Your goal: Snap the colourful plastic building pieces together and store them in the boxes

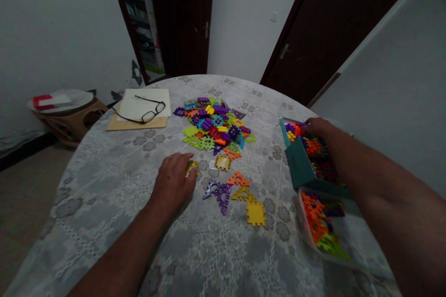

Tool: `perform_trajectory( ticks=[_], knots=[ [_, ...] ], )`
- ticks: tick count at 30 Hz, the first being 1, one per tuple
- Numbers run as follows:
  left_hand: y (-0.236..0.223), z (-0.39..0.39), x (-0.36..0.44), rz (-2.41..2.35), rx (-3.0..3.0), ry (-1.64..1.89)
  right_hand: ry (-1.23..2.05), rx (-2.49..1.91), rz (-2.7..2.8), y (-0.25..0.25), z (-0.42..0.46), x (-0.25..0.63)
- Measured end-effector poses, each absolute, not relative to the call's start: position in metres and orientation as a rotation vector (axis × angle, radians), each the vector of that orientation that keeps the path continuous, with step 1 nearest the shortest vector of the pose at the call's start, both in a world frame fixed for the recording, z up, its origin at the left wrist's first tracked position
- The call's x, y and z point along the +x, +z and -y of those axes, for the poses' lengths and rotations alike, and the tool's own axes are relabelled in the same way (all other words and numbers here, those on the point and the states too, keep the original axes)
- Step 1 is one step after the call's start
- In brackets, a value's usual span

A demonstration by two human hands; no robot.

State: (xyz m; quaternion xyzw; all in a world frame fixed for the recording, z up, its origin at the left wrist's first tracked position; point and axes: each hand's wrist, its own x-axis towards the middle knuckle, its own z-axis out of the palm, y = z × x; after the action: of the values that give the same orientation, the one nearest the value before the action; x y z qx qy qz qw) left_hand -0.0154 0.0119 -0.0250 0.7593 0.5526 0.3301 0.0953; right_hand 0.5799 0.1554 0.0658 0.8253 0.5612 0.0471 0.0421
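Reaching w/ R hand (318,127) into far end of teal box (300,167), fingertips down by a purple pc (304,124), mixed bright pcs (315,148) lying nearer. Resting L hand (172,177) palm-down on gray patterned tablecloth (209,253), fingers loosely bent, thumb & index set apart around a yellow pc (193,168). Getting a poor view at fingertips (dim, R ones mostly hidden), so unable to tell pinching from just touching, either hand. Looking, as a judgement, like a reach-into-box step, w/ L hand minding its own pc on the cloth. Calling next, prob., for a sure fingertip hold before any lifting, plus enough height to get over box wall & past clear tub (304,227) just beside, w/ orange pcs (315,220) inside. Also calling for care around L hand's neighbors: gold square (223,163) just to its R, small white pc (212,165) in between; then orange triangle (238,175), yellow triangle (243,190), purple triangle (223,206) & yellow square (256,213) lying nearer the wearer. Spotting big mixed pile (216,123) beyond L hand, btwn box & glasses (149,117), latter lying on paper (130,102), well apart from R hand.
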Motion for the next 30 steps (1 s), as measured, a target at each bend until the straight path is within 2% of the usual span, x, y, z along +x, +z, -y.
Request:
perform_trajectory(
  ticks=[10, 15, 18, 21, 24, 30],
  knots=[
    [-0.032, -0.012, -0.014, -1.647, 2.325, 0.908, 0.204, 2.534, -1.707, 0.112, -0.133, 0.531],
    [-0.027, -0.010, -0.010, -1.633, 2.305, 0.903, 0.288, 2.412, -1.988, 0.138, -0.126, 0.460],
    [-0.025, -0.008, -0.008, -1.637, 2.300, 0.898, 0.132, 2.162, -2.311, 0.143, -0.128, 0.400],
    [-0.023, -0.006, -0.007, -1.660, 2.299, 0.895, -0.116, 1.983, -2.505, 0.137, -0.140, 0.344],
    [-0.021, -0.004, -0.007, -1.657, 2.302, 0.895, -0.277, 2.041, -2.518, 0.121, -0.164, 0.305],
    [-0.020, 0.002, -0.005, -1.679, 2.332, 0.858, -0.282, 2.286, -2.339, 0.079, -0.225, 0.282]
  ],
)
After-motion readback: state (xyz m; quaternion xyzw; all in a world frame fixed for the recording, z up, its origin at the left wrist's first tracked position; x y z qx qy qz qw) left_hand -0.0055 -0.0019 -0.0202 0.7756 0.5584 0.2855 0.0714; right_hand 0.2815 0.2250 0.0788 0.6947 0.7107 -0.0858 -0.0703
